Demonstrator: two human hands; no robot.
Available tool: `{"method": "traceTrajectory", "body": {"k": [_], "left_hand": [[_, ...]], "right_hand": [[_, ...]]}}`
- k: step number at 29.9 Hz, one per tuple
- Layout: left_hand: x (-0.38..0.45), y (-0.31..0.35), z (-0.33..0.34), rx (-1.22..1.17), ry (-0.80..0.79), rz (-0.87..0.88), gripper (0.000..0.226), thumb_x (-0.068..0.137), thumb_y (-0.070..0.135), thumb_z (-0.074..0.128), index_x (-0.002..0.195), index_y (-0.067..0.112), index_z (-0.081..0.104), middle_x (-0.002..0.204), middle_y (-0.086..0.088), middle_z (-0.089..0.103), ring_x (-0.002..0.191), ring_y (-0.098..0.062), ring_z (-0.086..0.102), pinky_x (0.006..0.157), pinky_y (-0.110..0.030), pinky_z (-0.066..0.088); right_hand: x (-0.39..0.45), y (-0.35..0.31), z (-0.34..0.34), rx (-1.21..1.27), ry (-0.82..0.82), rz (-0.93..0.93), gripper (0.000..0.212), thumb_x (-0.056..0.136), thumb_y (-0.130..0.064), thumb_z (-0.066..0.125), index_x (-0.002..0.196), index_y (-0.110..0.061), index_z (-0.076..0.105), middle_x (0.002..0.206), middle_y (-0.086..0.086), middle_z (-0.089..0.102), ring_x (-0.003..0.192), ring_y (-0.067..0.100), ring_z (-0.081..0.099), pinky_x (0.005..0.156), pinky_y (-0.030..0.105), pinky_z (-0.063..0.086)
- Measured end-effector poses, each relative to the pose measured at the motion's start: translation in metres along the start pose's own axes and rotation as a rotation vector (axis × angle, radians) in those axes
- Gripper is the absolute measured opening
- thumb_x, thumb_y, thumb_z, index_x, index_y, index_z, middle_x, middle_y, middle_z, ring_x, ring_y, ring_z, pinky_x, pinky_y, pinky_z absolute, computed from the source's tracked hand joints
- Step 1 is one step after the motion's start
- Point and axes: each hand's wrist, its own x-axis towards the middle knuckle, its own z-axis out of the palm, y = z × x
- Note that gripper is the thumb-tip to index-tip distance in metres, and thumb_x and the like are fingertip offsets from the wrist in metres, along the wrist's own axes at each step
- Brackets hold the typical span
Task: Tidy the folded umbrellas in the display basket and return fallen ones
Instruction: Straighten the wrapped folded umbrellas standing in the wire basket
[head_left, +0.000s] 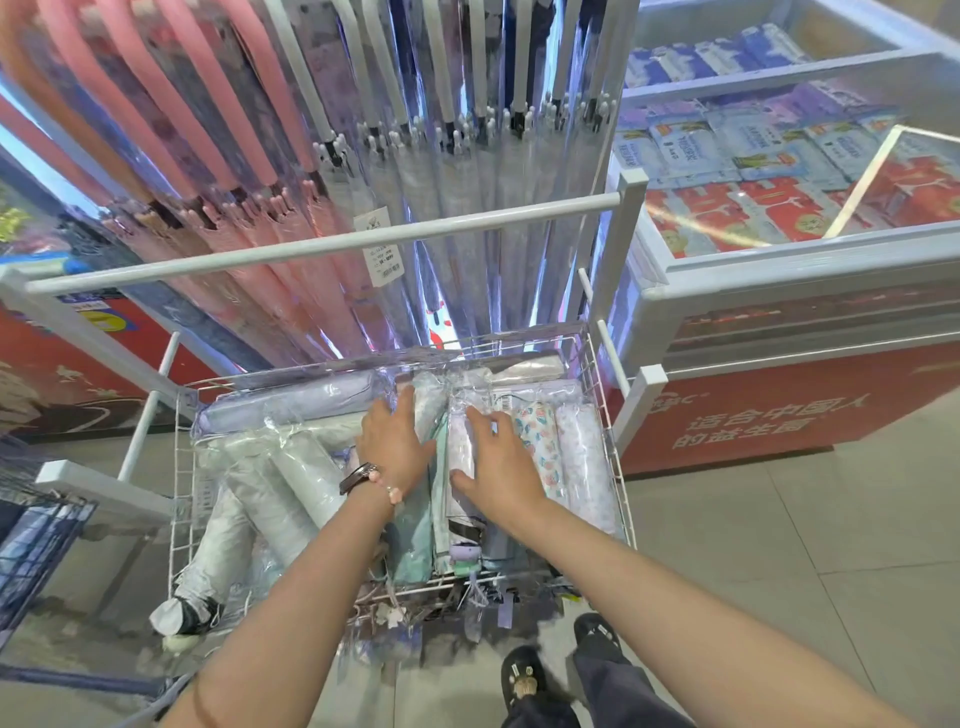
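Reaching down into the white wire display basket (618, 457), I have both hands spread flat on folded umbrellas in crinkly clear sleeves. My left hand (395, 441), fingers wide, presses a mint-green umbrella (415, 535); my right hand (498, 467), also wide, lies on a pale lilac one (462, 441), gripping nothing. Just right of that hand sit a floral-print roll (540, 447) and a white one (584, 457). Left of my left hand, glossy grey-white rolls (270, 488) lie slanted. Beyond both hands hang long pink-handled umbrellas (208, 104).
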Motion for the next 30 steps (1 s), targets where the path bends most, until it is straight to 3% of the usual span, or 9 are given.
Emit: {"method": "traceTrajectory", "body": {"k": [4, 8, 13, 18, 26, 30], "left_hand": [[0.006, -0.009, 0.004, -0.013, -0.07, -0.029, 0.089, 0.075, 0.03, 0.071, 0.148, 0.023, 0.021, 0.14, -0.025, 0.04, 0.123, -0.043, 0.047, 0.094, -0.047, 0.045], [0.008, -0.015, 0.007, -0.046, -0.11, 0.027, 0.094, 0.075, 0.021, 0.072, 0.15, 0.017, 0.015, 0.138, -0.025, 0.045, 0.127, -0.039, 0.043, 0.092, -0.04, 0.043], [0.01, -0.017, 0.006, -0.082, -0.114, 0.027, 0.088, 0.075, 0.022, 0.07, 0.147, 0.02, 0.021, 0.128, -0.025, 0.053, 0.107, -0.039, 0.058, 0.08, -0.037, 0.047], [0.008, -0.023, 0.003, -0.114, -0.132, 0.035, 0.102, 0.071, 0.026, 0.076, 0.15, 0.018, 0.012, 0.111, -0.028, 0.061, 0.095, -0.039, 0.063, 0.071, -0.033, 0.045], [-0.011, -0.018, -0.002, -0.228, -0.183, -0.018, 0.105, 0.074, 0.028, 0.074, 0.152, 0.02, 0.003, 0.14, -0.017, 0.05, 0.113, -0.035, 0.058, 0.086, -0.034, 0.046], [-0.023, -0.009, 0.001, -0.301, -0.245, -0.05, 0.103, 0.076, 0.025, 0.07, 0.151, 0.02, 0.0, 0.11, -0.02, 0.067, 0.081, -0.029, 0.06, 0.07, -0.029, 0.045]], "right_hand": [[0.007, -0.002, 0.012, -0.019, -0.006, 0.063, 0.082, 0.081, -0.032, 0.065, 0.145, -0.025, 0.014, 0.15, 0.015, 0.018, 0.124, 0.038, 0.042, 0.093, 0.043, 0.045], [0.012, -0.005, 0.018, -0.005, 0.009, 0.099, 0.086, 0.079, -0.034, 0.067, 0.145, -0.027, 0.013, 0.15, 0.015, 0.014, 0.126, 0.036, 0.041, 0.096, 0.044, 0.046], [0.012, -0.006, 0.022, 0.003, 0.06, 0.121, 0.083, 0.078, -0.029, 0.069, 0.144, -0.023, 0.019, 0.149, 0.014, 0.017, 0.125, 0.035, 0.041, 0.095, 0.043, 0.047], [0.014, -0.002, 0.021, 0.093, 0.07, 0.11, 0.078, 0.074, -0.024, 0.071, 0.14, -0.023, 0.029, 0.145, 0.01, 0.024, 0.12, 0.033, 0.045, 0.089, 0.041, 0.05], [0.007, 0.01, 0.01, 0.148, 0.078, 0.058, 0.079, 0.075, -0.022, 0.07, 0.142, -0.023, 0.029, 0.145, 0.007, 0.026, 0.111, 0.027, 0.052, 0.083, 0.032, 0.049], [0.003, 0.019, 0.0, 0.067, 0.069, 0.078, 0.079, 0.075, -0.025, 0.071, 0.142, -0.022, 0.029, 0.144, 0.007, 0.026, 0.116, 0.026, 0.048, 0.081, 0.035, 0.051]]}}
